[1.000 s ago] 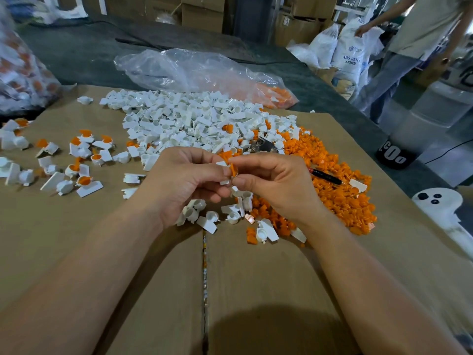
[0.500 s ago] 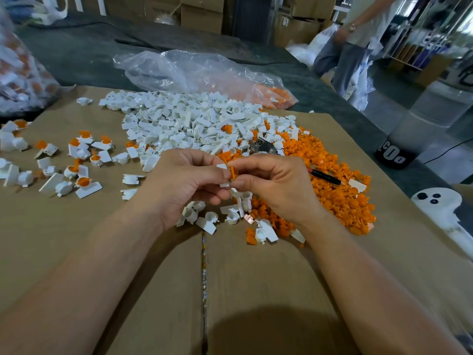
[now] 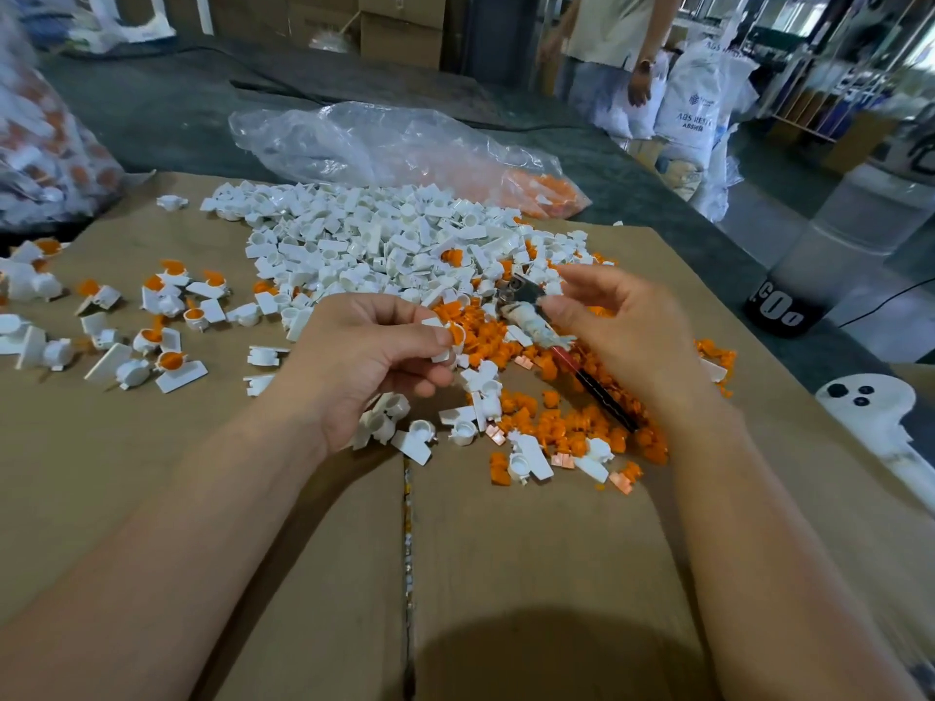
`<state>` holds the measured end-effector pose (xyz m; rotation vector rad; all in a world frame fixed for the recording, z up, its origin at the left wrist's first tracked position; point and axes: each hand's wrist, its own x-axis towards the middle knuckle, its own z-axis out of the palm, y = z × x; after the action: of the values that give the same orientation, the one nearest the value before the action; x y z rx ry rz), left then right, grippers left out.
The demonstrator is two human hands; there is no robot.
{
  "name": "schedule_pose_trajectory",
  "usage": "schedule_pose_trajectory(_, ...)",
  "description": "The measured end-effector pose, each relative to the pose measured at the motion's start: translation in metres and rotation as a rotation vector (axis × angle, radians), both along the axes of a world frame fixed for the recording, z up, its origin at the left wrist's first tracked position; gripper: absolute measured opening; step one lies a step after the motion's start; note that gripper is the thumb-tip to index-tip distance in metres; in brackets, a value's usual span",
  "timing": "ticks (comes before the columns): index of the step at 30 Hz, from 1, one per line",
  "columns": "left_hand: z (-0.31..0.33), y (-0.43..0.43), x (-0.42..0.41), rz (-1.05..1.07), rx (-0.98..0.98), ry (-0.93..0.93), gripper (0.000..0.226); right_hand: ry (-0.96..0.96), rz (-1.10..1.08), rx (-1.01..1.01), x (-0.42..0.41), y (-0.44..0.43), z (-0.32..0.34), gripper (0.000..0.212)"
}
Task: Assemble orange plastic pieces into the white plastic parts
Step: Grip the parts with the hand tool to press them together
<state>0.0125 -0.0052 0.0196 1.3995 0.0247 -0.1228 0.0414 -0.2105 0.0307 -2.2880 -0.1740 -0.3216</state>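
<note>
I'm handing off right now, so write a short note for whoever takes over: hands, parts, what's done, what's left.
The left hand pinches a white part with an orange piece apparently seated in it.
The right hand is open above the orange pile, holding nothing.
The white pile lies beyond the hands on the cardboard.
Done: scattered finished pieces at left.
Left: set down the held one; most of both piles is unassembled.

Cardboard boxes [image 3: 399,22] and white sacks [image 3: 693,113] line the grey floor [image 3: 177,108].
</note>
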Motion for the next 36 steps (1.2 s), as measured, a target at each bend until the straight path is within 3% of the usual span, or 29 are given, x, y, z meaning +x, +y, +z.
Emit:
schedule_pose_trajectory(2, -0.001, 0.000, 0.000, -0.003, 0.005, -0.007, 0.008, 0.165, -0.089, -0.248, 0.006, -0.017, 0.000, 0.064)
schedule_pose_trajectory(5, -0.001, -0.001, 0.000, -0.004, -0.008, -0.010, 0.007, 0.399, -0.080, -0.466, 0.011, -0.027, -0.003, 0.090)
schedule_pose_trajectory(10, -0.001, -0.001, 0.000, -0.003, -0.011, -0.024, 0.006, 0.490, -0.069, -0.590, 0.015, -0.025, -0.009, 0.103)
schedule_pose_trajectory(14, -0.002, -0.001, 0.000, 0.002, -0.012, -0.026, 0.008, 0.423, -0.128, -0.609, 0.016, -0.022, -0.010, 0.096)
schedule_pose_trajectory(18, -0.003, -0.001, 0.001, 0.005, 0.001, -0.035, 0.008, 0.275, -0.147, -0.574, 0.014, -0.018, -0.007, 0.069)
schedule_pose_trajectory(21, -0.004, -0.002, 0.002, 0.031, -0.002, -0.045, 0.011, 0.159, -0.189, -0.564, 0.011, -0.018, -0.005, 0.070)
schedule_pose_trajectory(28, -0.006, -0.003, 0.006, 0.155, -0.091, -0.075, 0.017, -0.110, -0.072, -0.390, 0.003, -0.006, 0.000, 0.049)
schedule_pose_trajectory(33, -0.008, -0.006, 0.011, 0.226, -0.122, -0.113, 0.015, -0.181, 0.023, -0.378, -0.006, 0.004, -0.001, 0.038)
schedule_pose_trajectory(36, -0.008, -0.006, 0.011, 0.260, -0.161, -0.145, 0.015, -0.129, 0.100, -0.420, -0.008, 0.009, -0.001, 0.047)
